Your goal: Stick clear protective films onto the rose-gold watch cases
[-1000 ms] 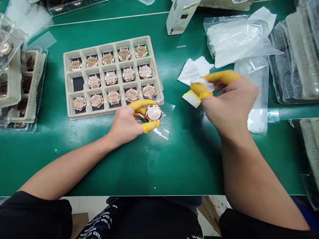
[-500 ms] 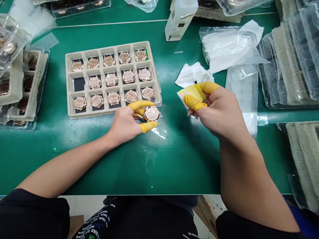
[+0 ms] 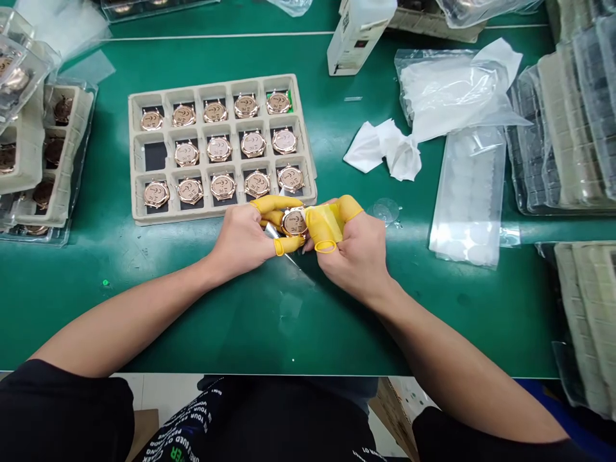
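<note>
My left hand (image 3: 250,231), with yellow finger cots on its fingertips, pinches a rose-gold watch case (image 3: 294,221), its engraved back facing up. Against the right side of that case is my right hand (image 3: 349,240), also in yellow cots. Its thumb and fingers are closed on a small yellow sheet (image 3: 331,222), whose far edge is hidden by the fingers. Just beyond the hands lies a beige compartment tray (image 3: 226,131) with rows of similar watch cases, back up. One compartment at the left of its middle row holds no case.
White wipes (image 3: 385,146) and a plastic bag of white sheets (image 3: 447,90) lie right of the tray. A white bottle (image 3: 359,38) stands behind. Stacked trays rise at the left (image 3: 67,160) and right (image 3: 568,128). A clear strip of round stickers (image 3: 466,199) lies near the right.
My right hand has moved left with the yellow sheet, from beside the white wipes to the watch case. The left hand keeps its hold. The view has shifted slightly.
</note>
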Demonstrator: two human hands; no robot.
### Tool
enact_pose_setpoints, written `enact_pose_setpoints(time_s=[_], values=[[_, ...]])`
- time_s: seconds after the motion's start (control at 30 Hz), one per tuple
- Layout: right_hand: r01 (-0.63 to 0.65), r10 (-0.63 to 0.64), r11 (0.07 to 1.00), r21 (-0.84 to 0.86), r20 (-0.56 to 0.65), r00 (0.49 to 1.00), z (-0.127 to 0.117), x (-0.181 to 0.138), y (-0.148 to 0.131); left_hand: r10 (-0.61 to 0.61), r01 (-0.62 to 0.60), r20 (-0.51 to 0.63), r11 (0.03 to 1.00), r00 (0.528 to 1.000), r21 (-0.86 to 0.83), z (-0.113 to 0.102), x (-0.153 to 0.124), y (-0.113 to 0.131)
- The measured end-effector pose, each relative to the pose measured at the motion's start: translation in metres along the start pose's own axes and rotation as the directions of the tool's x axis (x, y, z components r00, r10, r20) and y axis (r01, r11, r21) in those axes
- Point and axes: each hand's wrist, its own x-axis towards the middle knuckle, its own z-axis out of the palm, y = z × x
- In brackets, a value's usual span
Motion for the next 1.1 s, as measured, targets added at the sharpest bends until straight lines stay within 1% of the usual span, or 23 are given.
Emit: enact_pose_setpoints(time_s=[0.1,0.17,0.2,0.27,0.3,0.33,0.4,0.47,0.5,0.53,0.6,0.63,0.7,0.73,0.77,0.8,0.83,0.87,0.9,0.93,1.0,1.03,1.1], values=[[-0.058,0.056,0.994,0.097,0.026,0.998,-0.001,0.0,0.006,0.027,-0.027,-0.012,0.999,1.0,0.038,-0.001,0.001,-0.001],[-0.047,0.043,0.99,0.132,0.037,0.998,-0.007,0.003,0.009,0.028,-0.027,-0.014,0.999,1.0,0.038,-0.001,0.001,-0.002],[-0.005,0.004,0.994,0.109,0.009,1.0,-0.011,0.006,0.011,0.019,-0.018,-0.013,0.999,1.0,0.031,-0.001,0.002,-0.002],[0.157,-0.16,0.987,-0.035,-0.102,0.982,-0.019,0.011,0.014,0.002,-0.002,-0.013,1.0,1.0,0.017,-0.001,0.002,-0.002],[0.254,-0.272,0.959,-0.128,-0.151,0.95,-0.022,0.013,0.015,-0.003,0.003,-0.013,1.0,1.0,0.015,-0.001,0.002,-0.002],[0.353,-0.391,0.911,-0.212,-0.172,0.904,-0.023,0.014,0.016,-0.007,0.007,-0.013,1.0,1.0,0.015,-0.001,0.002,-0.002],[0.525,-0.579,0.797,-0.299,-0.133,0.804,-0.023,0.016,0.017,-0.013,0.014,-0.012,1.0,1.0,0.022,-0.001,0.002,-0.002],[0.629,-0.672,0.715,-0.304,-0.055,0.738,-0.02,0.015,0.014,-0.012,0.013,-0.015,0.999,1.0,0.036,-0.002,0.001,-0.002],[0.656,-0.691,0.694,-0.298,-0.017,0.723,-0.019,0.014,0.013,-0.006,0.007,-0.019,0.999,1.0,0.049,-0.002,0.001,-0.002],[0.665,-0.69,0.69,-0.285,0.016,0.723,-0.02,0.014,0.011,0.004,-0.003,-0.019,0.998,1.0,0.064,-0.002,0.001,-0.002],[0.632,-0.627,0.749,-0.2,0.098,0.773,-0.029,0.015,0.01,0.02,-0.019,-0.001,0.996,1.0,0.086,-0.003,0.001,-0.003],[0.572,-0.552,0.809,-0.135,0.157,0.819,-0.036,0.016,0.011,0.022,-0.022,0.008,0.996,1.0,0.09,-0.003,0.001,-0.004],[0.366,-0.339,0.928,-0.072,0.241,0.909,-0.051,0.02,0.015,0.016,-0.017,0.016,0.996,1.0,0.083,-0.003,0.001,-0.004],[0.266,-0.237,0.958,-0.106,0.228,0.944,-0.057,0.022,0.018,0.016,-0.016,0.01,0.997,1.0,0.076,-0.002,0.002,-0.005],[0.191,-0.164,0.968,-0.164,0.164,0.973,-0.06,0.023,0.021,0.018,-0.019,0.009,0.997,1.0,0.069,-0.002,0.002,-0.005],[0.141,-0.127,0.967,-0.211,0.077,0.989,-0.06,0.024,0.024,0.027,-0.028,0.015,0.998,1.0,0.057,-0.002,0.002,-0.005],[0.113,-0.114,0.969,-0.218,0.007,0.993,-0.056,0.024,0.025,0.04,-0.041,0.025,0.998,0.999,0.048,-0.002,0.002,-0.005],[0.098,-0.103,0.98,-0.174,-0.02,0.994,-0.05,0.023,0.025,0.047,-0.05,0.055,0.997,0.997,0.058,-0.002,0.001,-0.005],[0.076,-0.076,0.993,-0.09,0.008,0.997,-0.042,0.022,0.024,0.059,-0.064,0.076,0.996,0.995,0.068,-0.001,0.001,-0.005],[0.036,-0.037,0.999,0.011,0.069,0.997,-0.035,0.021,0.021,0.063,-0.071,0.097,0.995,0.993,0.075,-0.001,0.001,-0.005],[-0.083,0.053,0.983,0.166,0.179,0.982,-0.025,0.022,0.012,0.07,-0.077,0.085,0.994,0.994,0.075,-0.001,0.0,-0.003],[-0.137,0.097,0.968,0.21,0.188,0.977,-0.022,0.027,0.006,0.046,-0.049,0.076,0.998,0.996,0.044,-0.001,0.0,-0.002],[-0.205,0.171,0.944,0.259,0.147,0.974,-0.02,0.046,-0.01,-0.034,0.033,0.051,0.999,0.998,0.011,-0.001,0.001,0.002]])
